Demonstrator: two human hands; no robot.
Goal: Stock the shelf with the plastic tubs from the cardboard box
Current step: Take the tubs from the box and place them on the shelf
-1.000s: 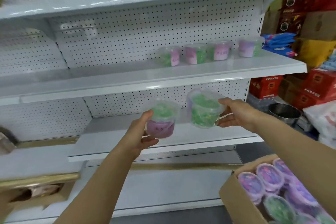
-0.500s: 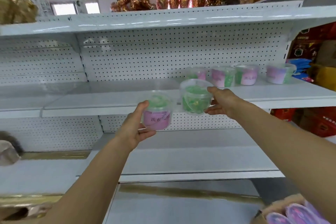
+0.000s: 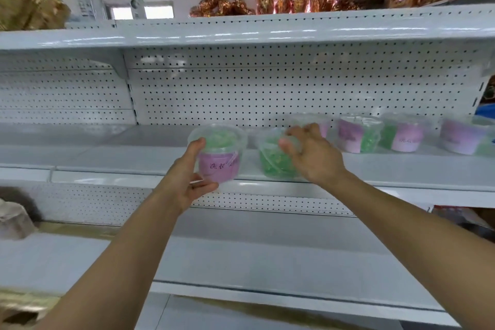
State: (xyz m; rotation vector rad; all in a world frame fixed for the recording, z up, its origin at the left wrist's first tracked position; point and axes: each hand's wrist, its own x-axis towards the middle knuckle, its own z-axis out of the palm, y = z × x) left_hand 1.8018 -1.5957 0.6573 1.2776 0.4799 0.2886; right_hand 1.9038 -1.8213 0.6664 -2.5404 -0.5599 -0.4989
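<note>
The left hand (image 3: 191, 182) is gripping a purple-labelled tub (image 3: 218, 154) in front of the middle shelf (image 3: 401, 169). The right hand (image 3: 312, 154) is curling thumb and fingers round a green tub (image 3: 273, 162) sitting on that shelf, partly hiding it. Further tubs (image 3: 401, 133) are standing blurred to the right.

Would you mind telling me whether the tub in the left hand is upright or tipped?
Upright: the tub has its clear lid on top and its purple label reads level.
</note>
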